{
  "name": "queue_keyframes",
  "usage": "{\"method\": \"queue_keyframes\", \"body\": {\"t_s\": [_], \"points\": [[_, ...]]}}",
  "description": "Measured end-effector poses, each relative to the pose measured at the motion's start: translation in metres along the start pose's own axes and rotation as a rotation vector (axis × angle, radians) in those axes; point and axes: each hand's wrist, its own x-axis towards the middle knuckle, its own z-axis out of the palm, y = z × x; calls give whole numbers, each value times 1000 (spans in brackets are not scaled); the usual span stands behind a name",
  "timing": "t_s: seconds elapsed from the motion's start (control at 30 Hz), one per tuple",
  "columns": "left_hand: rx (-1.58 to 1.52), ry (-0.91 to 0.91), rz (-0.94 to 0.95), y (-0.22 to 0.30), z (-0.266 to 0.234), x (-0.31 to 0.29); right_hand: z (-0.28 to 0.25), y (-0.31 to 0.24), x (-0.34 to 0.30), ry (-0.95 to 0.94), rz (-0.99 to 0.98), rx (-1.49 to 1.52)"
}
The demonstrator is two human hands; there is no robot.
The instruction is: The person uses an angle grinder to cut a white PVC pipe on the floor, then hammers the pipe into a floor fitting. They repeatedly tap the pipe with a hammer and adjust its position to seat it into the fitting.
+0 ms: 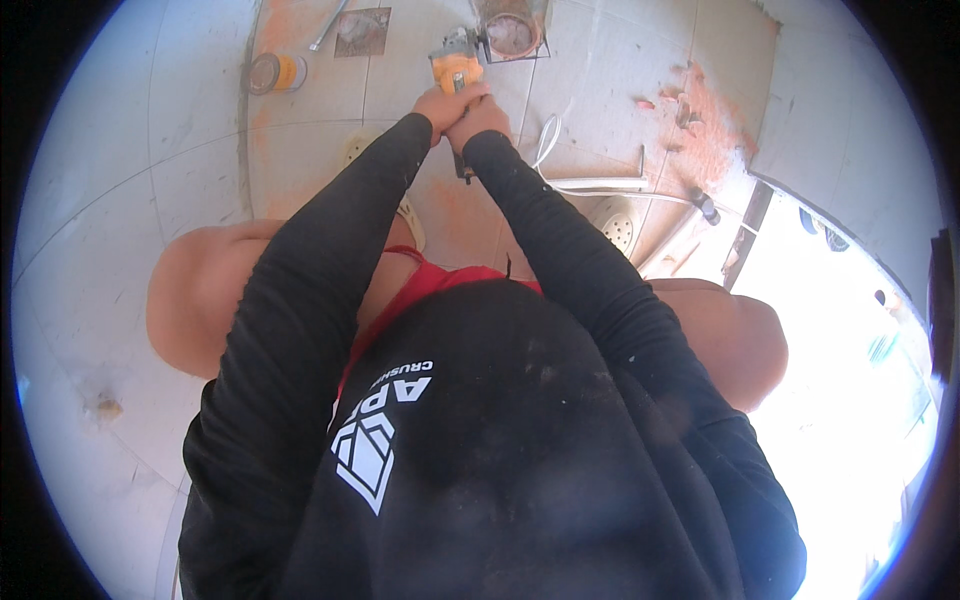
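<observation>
With both arms stretched forward I hold a yellow and black angle grinder over the tiled floor. My left hand is closed round its body, just behind the yellow part. Close against it, my right hand grips the darker rear part, whose end sticks out below. The grinder's head lies beside a square cut-out in the tiles, where a round pipe opening shows. Whether the disc touches the tile edge, I cannot tell.
Left of the grinder are a dark square patch, a yellow-banded round can and a thin metal rod. Reddish dust and broken shards lie at right. A white cable loops near my right forearm, beside a pale angled strip.
</observation>
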Motion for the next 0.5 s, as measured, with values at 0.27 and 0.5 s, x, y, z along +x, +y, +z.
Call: {"method": "queue_keyframes", "body": {"t_s": [0.27,0.5], "points": [[42,187,410,98,11,-1,-68,-17,58,237,-277,126],[769,77,984,172,56,-40,-179,26,158,243,-502,92]]}}
